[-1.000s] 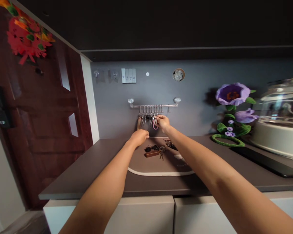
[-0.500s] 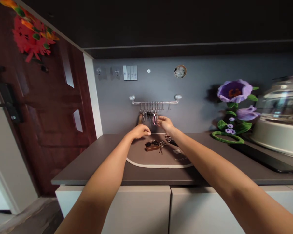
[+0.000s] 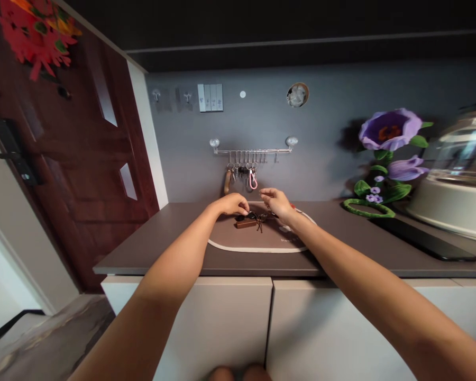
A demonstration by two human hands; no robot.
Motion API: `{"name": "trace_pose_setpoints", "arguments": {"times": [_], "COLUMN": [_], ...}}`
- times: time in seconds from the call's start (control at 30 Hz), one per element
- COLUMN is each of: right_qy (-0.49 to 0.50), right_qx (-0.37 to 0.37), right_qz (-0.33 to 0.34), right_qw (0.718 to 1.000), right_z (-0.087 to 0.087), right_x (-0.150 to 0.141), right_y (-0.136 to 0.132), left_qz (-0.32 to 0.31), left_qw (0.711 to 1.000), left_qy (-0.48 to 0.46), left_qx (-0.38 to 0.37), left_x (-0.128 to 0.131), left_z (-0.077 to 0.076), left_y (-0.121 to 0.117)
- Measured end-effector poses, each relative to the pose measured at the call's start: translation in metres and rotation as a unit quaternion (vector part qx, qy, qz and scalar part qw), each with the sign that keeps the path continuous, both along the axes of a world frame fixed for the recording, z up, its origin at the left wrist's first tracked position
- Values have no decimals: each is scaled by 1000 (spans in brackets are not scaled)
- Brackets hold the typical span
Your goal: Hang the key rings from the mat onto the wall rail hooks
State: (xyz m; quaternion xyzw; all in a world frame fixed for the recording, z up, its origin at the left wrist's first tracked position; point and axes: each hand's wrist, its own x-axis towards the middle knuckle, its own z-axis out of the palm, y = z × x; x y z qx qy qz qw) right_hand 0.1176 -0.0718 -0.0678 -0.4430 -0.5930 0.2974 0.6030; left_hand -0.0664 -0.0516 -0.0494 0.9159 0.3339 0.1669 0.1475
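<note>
Both my arms reach over a dark counter to an oval mat. A bunch of keys with a brown wooden fob lies on the mat. My left hand hovers just above and left of that bunch, fingers curled down, touching or nearly touching it. A little to the right my right hand hangs over the mat with fingers loosely apart and nothing in them. On the wall behind, a chrome hook rail carries several key sets, one with a pink loop.
A dark wooden door with a red ornament stands at the left. Purple fabric flowers and a domed appliance sit at the right, with a flat black device in front. White cabinet doors are below.
My right hand has left the pink-looped keys on the rail and come down over the mat. My left hand has dropped toward the keys on the mat. The view has tilted down.
</note>
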Motion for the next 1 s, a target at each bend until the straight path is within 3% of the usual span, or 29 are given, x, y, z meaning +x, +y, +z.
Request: {"name": "trace_pose_setpoints", "arguments": {"times": [0.2, 0.43, 0.63, 1.0], "right_qy": [-183, -394, -430, -428], "right_qx": [72, 43, 35, 47], "right_qz": [-29, -69, -68, -63], "right_qw": [980, 915, 900, 901], "right_z": [-8, -6, -5, -5], "right_x": [8, 9, 8, 7], "right_y": [-4, -5, -5, -5], "left_qz": [16, 14, 28, 42], "left_qw": [1000, 999, 999, 995], "left_qy": [6, 11, -7, -80], "left_qx": [21, 33, 37, 42], "left_x": [4, 4, -1, -7], "left_z": [-8, -8, -2, 5], "left_y": [2, 3, 1, 3]}}
